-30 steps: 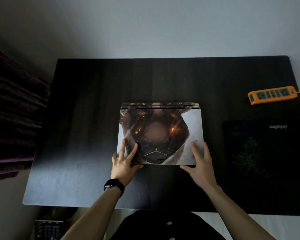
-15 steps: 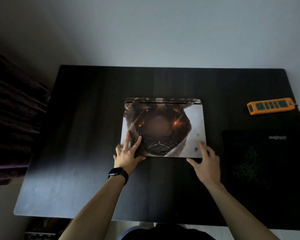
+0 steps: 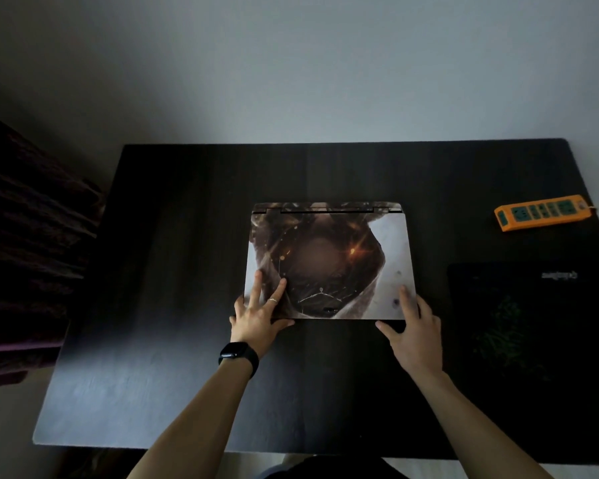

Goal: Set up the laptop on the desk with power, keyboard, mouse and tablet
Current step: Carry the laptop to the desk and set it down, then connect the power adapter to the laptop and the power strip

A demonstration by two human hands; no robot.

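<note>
At the centre of the dark desk point(image 3: 173, 392), the closed laptop point(image 3: 329, 261) lies flat. The left hand point(image 3: 256, 316) and right hand point(image 3: 415, 330), set apart with fingers extended, rest on its near corners.

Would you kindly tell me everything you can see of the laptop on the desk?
The laptop is closed and lies flat in the middle of the dark desk, hinge at its far edge. Its lid bears a printed skin in brown and white with orange glints. The left hand rests spread fingers on the near-left corner; the right hand lies at the near-right corner, fingers on the lid, thumb by the front edge. No cable shows at it.
</note>
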